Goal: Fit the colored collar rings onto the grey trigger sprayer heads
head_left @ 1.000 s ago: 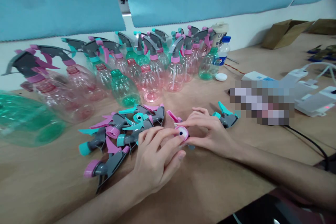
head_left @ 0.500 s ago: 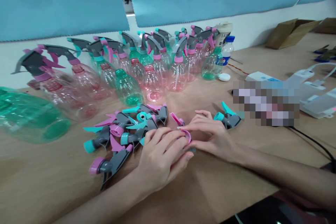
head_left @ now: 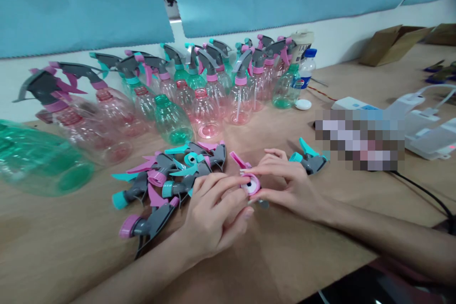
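A trigger spray head [head_left: 254, 184] with a pink collar is between my two hands, its collar's white inside and dark centre hole facing me. Its pink trigger sticks up at the back. My right hand [head_left: 294, 185] pinches the collar from the right, thumb below and fingers above. From the left, my left hand [head_left: 213, 213] closes its curled fingers on the same piece; its palm side hides part of it. Just left of it lies a pile of loose grey spray heads [head_left: 199, 171] with pink and teal parts. One teal-collared spray head [head_left: 310, 157] lies beyond my right hand.
Rows of pink and green bottles [head_left: 207, 118], many with spray heads on, stand at the back. A large green bottle [head_left: 42, 161] lies at the left. A blue-capped drink bottle [head_left: 307, 69], a white power adapter [head_left: 359, 104] and a cardboard box [head_left: 384, 45] are at the right.
The collar of the held spray head has turned, so its white inside now shows. My left fingers have drawn back slightly to the left.
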The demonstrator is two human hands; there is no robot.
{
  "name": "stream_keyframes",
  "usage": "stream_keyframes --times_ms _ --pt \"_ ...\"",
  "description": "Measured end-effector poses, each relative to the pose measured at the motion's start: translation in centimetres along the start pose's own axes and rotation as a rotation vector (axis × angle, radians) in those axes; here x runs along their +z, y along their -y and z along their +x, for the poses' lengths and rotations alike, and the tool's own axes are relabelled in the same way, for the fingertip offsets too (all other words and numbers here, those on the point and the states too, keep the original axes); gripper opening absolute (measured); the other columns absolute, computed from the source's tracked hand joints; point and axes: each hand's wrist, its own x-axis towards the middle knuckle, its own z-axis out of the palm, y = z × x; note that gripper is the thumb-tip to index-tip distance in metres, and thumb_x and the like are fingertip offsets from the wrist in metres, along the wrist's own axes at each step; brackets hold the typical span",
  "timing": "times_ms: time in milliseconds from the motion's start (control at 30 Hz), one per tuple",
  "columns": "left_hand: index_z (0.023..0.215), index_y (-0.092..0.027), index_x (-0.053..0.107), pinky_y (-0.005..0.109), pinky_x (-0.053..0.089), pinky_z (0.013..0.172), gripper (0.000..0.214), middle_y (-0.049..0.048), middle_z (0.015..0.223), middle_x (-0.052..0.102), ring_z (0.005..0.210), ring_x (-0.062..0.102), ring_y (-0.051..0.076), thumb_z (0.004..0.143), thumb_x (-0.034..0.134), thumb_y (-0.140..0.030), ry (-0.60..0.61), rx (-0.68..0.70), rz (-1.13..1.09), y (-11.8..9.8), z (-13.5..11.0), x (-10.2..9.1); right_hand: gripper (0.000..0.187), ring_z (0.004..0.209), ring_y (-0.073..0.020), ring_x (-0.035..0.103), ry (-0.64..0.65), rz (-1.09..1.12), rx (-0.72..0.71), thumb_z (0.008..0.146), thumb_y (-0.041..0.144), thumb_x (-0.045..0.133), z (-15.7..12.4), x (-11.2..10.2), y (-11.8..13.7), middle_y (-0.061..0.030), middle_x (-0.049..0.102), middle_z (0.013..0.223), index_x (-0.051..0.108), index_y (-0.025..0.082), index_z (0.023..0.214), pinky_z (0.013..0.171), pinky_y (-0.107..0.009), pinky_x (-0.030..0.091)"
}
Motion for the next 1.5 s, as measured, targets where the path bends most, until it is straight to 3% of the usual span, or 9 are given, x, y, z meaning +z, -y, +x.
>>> stream_keyframes --times_ms 400,733,1033,1167,1300,1500 --pt "0.096 -0.021 0.061 0.037 0.039 0.08 0.013 0.0025 0.101 0.071 0.092 0.057 0.021 0.088 0.051 -0.018 -0.004 0.009 0.061 0.0 0.23 -0.09 0.027 0.08 -0.0153 0.063 -0.005 -0.008 0.0 0.08 0.035 0.067 -0.06 -0.08 0.07 0.0018 0.07 0.085 0.066 0.027 0.107 0.103 -0.045 0.031" --pt "0.1 -0.018 0.06 0.036 0.042 0.082 0.013 0.0058 0.104 0.068 0.095 0.054 0.021 0.089 0.053 -0.019 0.038 0.033 0.033 0.34 0.02 0.37 0.028 0.081 -0.0168 0.063 -0.002 -0.055 -0.016 0.08 0.036 0.067 0.04 -0.09 -0.1 0.0005 0.07 0.087 0.066 0.027 0.106 0.1 -0.046 0.034" --pt "0.106 -0.015 0.058 0.036 0.042 0.071 0.024 0.01 0.093 0.055 0.084 0.05 0.022 0.089 0.05 -0.03 0.014 -0.049 0.253 0.01 0.07 0.07 0.031 0.084 -0.0172 0.063 -0.064 -0.036 -0.033 0.075 0.034 0.072 0.23 -0.06 -0.08 0.0012 0.07 0.089 0.066 0.029 0.105 0.1 -0.046 0.034" --pt "0.116 -0.015 0.055 0.036 0.043 0.073 0.03 0.0099 0.096 0.052 0.086 0.048 0.022 0.09 0.05 -0.028 0.031 -0.048 0.17 0.12 -0.04 0.32 0.03 0.084 -0.0177 0.063 -0.054 -0.044 -0.029 0.076 0.035 0.071 0.17 -0.04 -0.08 0.0007 0.07 0.088 0.066 0.028 0.105 0.1 -0.046 0.034" --pt "0.113 -0.018 0.056 0.035 0.046 0.076 0.027 0.0085 0.098 0.051 0.091 0.048 0.021 0.086 0.057 -0.023 0.087 -0.081 0.03 0.24 0.13 0.37 0.026 0.082 -0.0163 0.063 -0.002 -0.057 -0.017 0.08 0.035 0.067 0.04 0.07 -0.16 0.0012 0.069 0.084 0.065 0.028 0.105 0.101 -0.046 0.033" --pt "0.106 -0.019 0.059 0.03 0.048 0.069 0.022 0.0078 0.099 0.05 0.088 0.048 0.019 0.084 0.059 -0.016 0.041 -0.075 0.092 -0.29 0.11 0.3 0.025 0.084 -0.0166 0.064 0.015 -0.071 -0.02 0.08 0.033 0.067 -0.01 0.43 -0.62 0.0009 0.071 0.089 0.064 0.026 0.104 0.102 -0.046 0.031"
